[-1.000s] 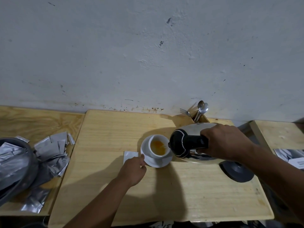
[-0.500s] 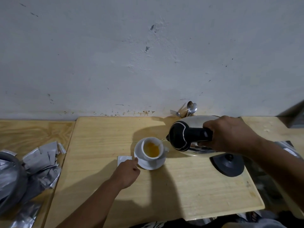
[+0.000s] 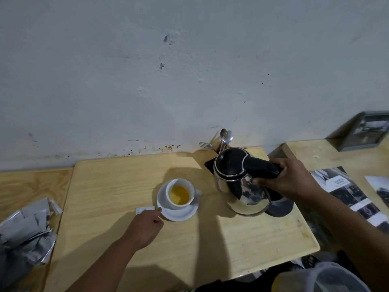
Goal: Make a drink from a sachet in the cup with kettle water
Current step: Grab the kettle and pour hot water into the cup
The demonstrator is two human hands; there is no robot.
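Note:
A white cup (image 3: 180, 193) holding yellow-orange liquid stands on a white saucer (image 3: 179, 213) near the middle of the wooden table (image 3: 105, 197). My right hand (image 3: 288, 180) grips the black handle of a steel kettle (image 3: 242, 184), held upright to the right of the cup and just above its dark base (image 3: 280, 208). My left hand (image 3: 147, 224) rests on the table with its fingertips at the saucer's near-left rim. A small white sachet (image 3: 145, 209) lies flat beside those fingertips, partly hidden by them.
A cutlery holder with spoons and a fork (image 3: 221, 140) stands by the wall behind the kettle. Several silver sachets (image 3: 27, 228) are heaped on the left table. Printed sheets (image 3: 345, 190) lie on the right table. A framed picture (image 3: 366, 131) leans at the far right.
The kettle was tilted with its spout over the cup; it has swung back upright and moved right, over its base. My left hand stays at the saucer. The camera has shifted.

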